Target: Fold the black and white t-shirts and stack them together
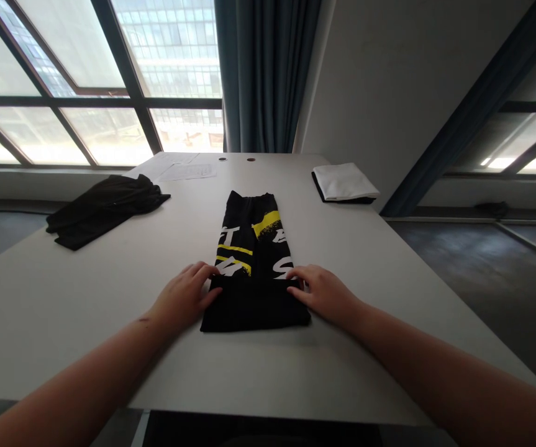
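Observation:
A black garment (pixel 262 248) with white lettering and yellow stripes lies on the table in front of me, in a long narrow shape. Its near end is turned up into a plain black band (pixel 254 305) that covers part of the print. My left hand (pixel 186 292) grips the left end of the band's upper edge, thumb on the black cloth and fingers at the print. At the right end of that edge, my right hand (pixel 324 292) has the cloth between thumb and fingers in the same way. Whether it is a shirt or another piece of clothing I cannot tell.
The white table (pixel 370 366) runs away from me towards the windows. A crumpled dark garment (pixel 109 205) lies at the left. Folded white cloth (pixel 346 181) rests on black cloth at the far right. Paper sheets (pixel 188 172) lie at the back left, near two round holes.

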Motion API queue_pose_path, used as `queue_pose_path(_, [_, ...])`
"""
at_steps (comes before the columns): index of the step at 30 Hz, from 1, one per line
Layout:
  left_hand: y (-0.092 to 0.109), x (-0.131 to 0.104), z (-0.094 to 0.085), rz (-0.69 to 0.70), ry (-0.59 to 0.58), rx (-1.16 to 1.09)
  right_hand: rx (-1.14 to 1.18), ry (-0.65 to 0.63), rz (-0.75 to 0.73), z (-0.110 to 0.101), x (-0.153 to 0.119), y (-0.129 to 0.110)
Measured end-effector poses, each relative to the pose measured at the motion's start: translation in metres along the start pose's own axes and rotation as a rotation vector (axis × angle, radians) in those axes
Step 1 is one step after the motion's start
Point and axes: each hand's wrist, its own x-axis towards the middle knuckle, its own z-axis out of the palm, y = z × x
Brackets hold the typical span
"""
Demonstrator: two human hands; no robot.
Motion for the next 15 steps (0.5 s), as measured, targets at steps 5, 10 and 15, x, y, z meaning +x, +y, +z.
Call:
queue_pose_path(5, [0.01,-0.011,-0.001,0.3,0.001,0.032,-0.137,0.132,-0.113,-0.004,-0.009,-0.02])
queue_pose_path(10, [0.018,-0.025,0.003,0.366,-0.062,0.056,-0.144,-0.031,0.101,-0.01,-0.018,-0.035])
queue_pose_path(15, [0.014,-0.036,-0.002,0.234,-0.065,0.115,0.183,-0.186,0.234,-0.025,-0.022,-0.037])
